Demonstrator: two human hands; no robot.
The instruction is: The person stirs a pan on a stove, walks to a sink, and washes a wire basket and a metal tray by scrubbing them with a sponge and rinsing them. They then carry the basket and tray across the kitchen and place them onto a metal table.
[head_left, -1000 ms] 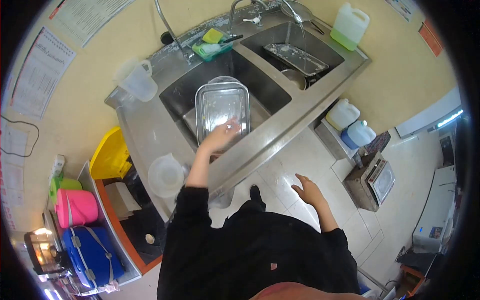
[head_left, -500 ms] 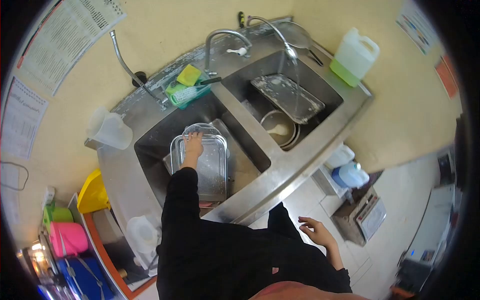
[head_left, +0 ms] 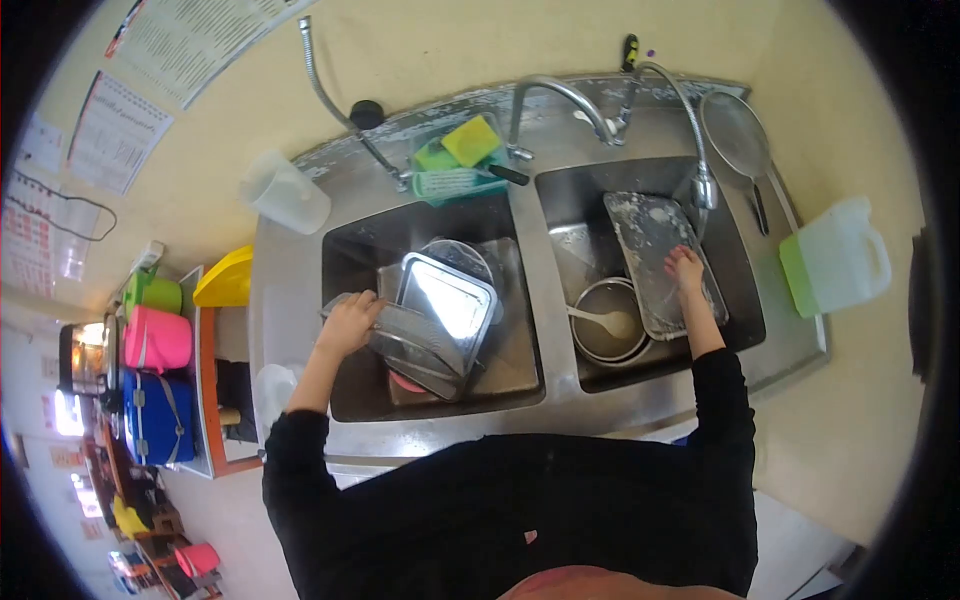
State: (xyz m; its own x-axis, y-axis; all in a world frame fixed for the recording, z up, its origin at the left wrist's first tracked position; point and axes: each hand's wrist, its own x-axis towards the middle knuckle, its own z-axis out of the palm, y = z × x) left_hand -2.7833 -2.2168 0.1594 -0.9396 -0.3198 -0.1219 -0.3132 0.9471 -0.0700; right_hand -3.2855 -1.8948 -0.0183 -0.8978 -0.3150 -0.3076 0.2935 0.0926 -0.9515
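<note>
My left hand point(head_left: 350, 324) is closed on the edge of a mesh tray point(head_left: 420, 345), which is tilted in the left sink. Beside it a shiny rectangular tray point(head_left: 450, 298) rests on a clear round lid point(head_left: 462, 256). In the right sink, my right hand point(head_left: 685, 268) is over a floury dark tray point(head_left: 650, 235), its fingers slightly apart and apparently holding nothing. Whether they touch the tray is unclear. A round pot point(head_left: 610, 345) with a pale ladle point(head_left: 606, 320) in it sits just left of that tray.
Behind the sinks are a teal basket point(head_left: 450, 184) with a yellow sponge point(head_left: 471, 141), and curved faucets point(head_left: 560, 88). A strainer point(head_left: 735, 135) and a jug of green liquid point(head_left: 835, 258) stand right. At left are a plastic pitcher point(head_left: 290, 195) and a pink container point(head_left: 158, 338).
The view has shifted. My left hand has lifted and tilted the mesh tray, uncovering the shiny one. My right hand has moved from beside my body into the right sink; water no longer visibly streams.
</note>
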